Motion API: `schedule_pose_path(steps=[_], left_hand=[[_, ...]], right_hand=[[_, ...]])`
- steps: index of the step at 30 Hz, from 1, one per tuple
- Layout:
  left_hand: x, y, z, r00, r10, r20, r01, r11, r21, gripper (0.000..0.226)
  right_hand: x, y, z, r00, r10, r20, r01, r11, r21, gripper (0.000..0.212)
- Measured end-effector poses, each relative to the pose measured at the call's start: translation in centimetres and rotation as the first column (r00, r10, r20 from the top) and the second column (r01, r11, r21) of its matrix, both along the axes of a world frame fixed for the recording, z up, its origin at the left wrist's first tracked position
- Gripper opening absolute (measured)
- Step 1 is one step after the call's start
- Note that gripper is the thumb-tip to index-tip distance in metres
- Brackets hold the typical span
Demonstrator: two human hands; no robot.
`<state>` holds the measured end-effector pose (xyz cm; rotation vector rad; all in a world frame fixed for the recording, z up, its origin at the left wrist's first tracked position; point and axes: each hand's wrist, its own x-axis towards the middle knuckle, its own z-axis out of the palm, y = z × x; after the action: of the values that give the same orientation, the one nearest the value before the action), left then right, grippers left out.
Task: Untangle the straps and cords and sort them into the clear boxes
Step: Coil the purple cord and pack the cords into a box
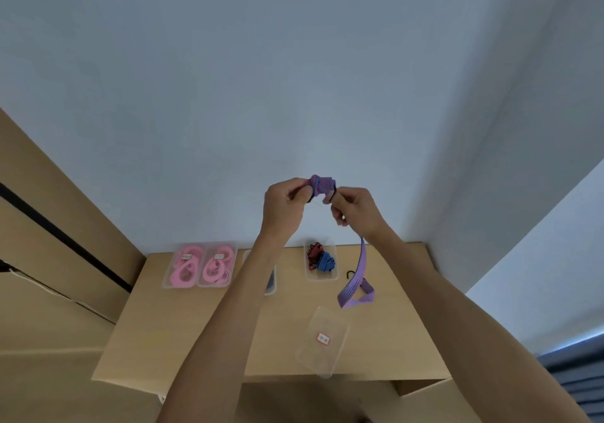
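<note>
Both hands are raised high above the wooden table (392,341). My left hand (284,205) and my right hand (354,208) each pinch one side of a bunched purple striped strap (322,184). The strap's free end (358,287) hangs down under my right hand, and its folded tip reaches the table. An empty clear box (322,341) with a small red-edged label lies in front. A clear box (321,262) at the back holds a red cord and a blue cord. Two clear boxes (200,265) at the back left hold pink straps.
A further clear box (271,280) is mostly hidden behind my left forearm. A black hook (351,273) lies on the table beside the cord box. Cardboard panels (49,226) stand to the left. A pale wall rises behind the table.
</note>
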<state>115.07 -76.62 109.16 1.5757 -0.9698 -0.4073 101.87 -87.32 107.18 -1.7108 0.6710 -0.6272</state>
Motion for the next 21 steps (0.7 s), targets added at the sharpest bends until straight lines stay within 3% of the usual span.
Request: schedule_pose_path(steps=[4, 7, 9, 12, 17, 21], left_hand=[[0.4, -0.4, -1.8, 0.971, 0.22, -0.091, -0.217, 0.975, 0.044, 0.017], [0.9, -0.4, -3.0, 0.954, 0.297, 0.051, -0.301, 0.948, 0.103, 0.021], [1.4, -0.2, -3.5, 0.941, 0.292, 0.172, -0.317, 0.937, 0.143, 0.021], [1.6, 0.0, -4.1, 0.916, 0.267, 0.301, -0.329, 0.927, 0.179, 0.022], [2.2, 0.0, -5.3, 0.899, 0.183, 0.398, -0.296, 0.924, 0.244, 0.018], [1.9, 0.4, -6.0, 0.919, 0.055, 0.39, -0.166, 0.952, 0.256, 0.018]], right_hand=[[1.2, 2.0, -0.5, 0.977, 0.117, -0.179, -0.122, 0.992, -0.019, 0.032], [1.8, 2.6, -0.3, 0.947, 0.142, -0.288, -0.18, 0.978, -0.109, 0.029], [1.9, 2.4, 0.3, 0.9, 0.141, -0.413, -0.261, 0.933, -0.25, 0.035], [2.3, 2.0, 1.2, 0.842, 0.154, -0.516, -0.365, 0.868, -0.337, 0.041], [2.8, 1.0, 1.4, 0.854, 0.069, -0.515, -0.321, 0.849, -0.418, 0.044], [3.4, 0.4, 0.8, 0.904, 0.032, -0.426, -0.237, 0.867, -0.438, 0.023]])
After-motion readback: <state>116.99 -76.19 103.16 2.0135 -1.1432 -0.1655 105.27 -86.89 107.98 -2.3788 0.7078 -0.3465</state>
